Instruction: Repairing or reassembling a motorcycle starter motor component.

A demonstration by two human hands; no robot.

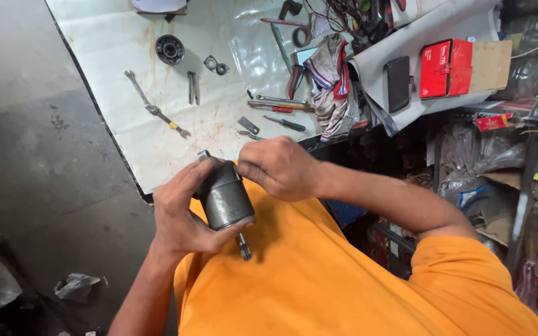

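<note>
Head view looks down on a dark grey motor, a stubby cylinder held low and left of centre, above the orange shirt. Its long axis runs from about 11 o'clock to 5 o'clock: a thin splined shaft sticks out of the 5 o'clock end toward the person, and a small metal tab shows at the 11 o'clock end, toward the surface.

The left hand wraps the motor from its 9 o'clock side, fingers curled over the upper end and thumb pressed along the lower rim, closed firmly around the body. The right hand sits at the motor's 2 o'clock, knuckles up, fingers bunched tight and touching the top edge of the casing; whether it pinches anything small cannot be told.

On the white, stained surface at 12 o'clock of the hands lie a long wrench pointing 11 to 5, pliers, a round black end cap, two small rings, a few screwdrivers lying roughly 9 to 3, and a crumpled rag. At 2 o'clock, well apart, stands a red box beside a black wallet-like case.
</note>
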